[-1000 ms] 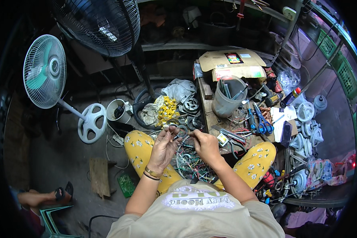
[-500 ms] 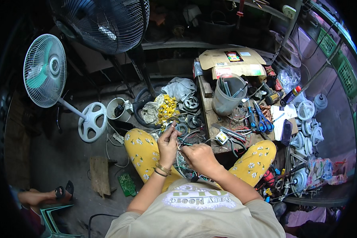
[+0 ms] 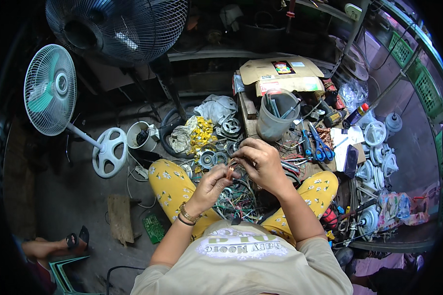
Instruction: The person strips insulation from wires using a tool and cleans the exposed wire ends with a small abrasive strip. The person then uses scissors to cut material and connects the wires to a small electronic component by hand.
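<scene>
Between my hands is a small bundle of bare copper wire [image 3: 230,171]. My left hand [image 3: 210,187] pinches it between thumb and fingers, over my lap. Just above and to the right, my right hand [image 3: 262,161] is curled, its fingertips closed at the bundle's upper end; how much of the wire they grip is partly hidden. Below both hands lies a tangle of green, red and white electric wires [image 3: 236,196]. Motor parts with ring-shaped stators [image 3: 207,159] sit just beyond my left hand.
A low wooden workbench ahead right carries a plastic bucket [image 3: 276,120] of tools, blue-handled scissors [image 3: 323,151], a screwdriver [image 3: 306,142], a phone [image 3: 350,160] and a cardboard box [image 3: 280,73]. Fans [image 3: 51,91] stand at left. A green circuit board [image 3: 153,228] lies on the floor near a wooden stool [image 3: 121,219].
My right hand has risen and moved right, up to the copper bundle. My left hand has lowered slightly, and the copper bundle now shows plainly between them.
</scene>
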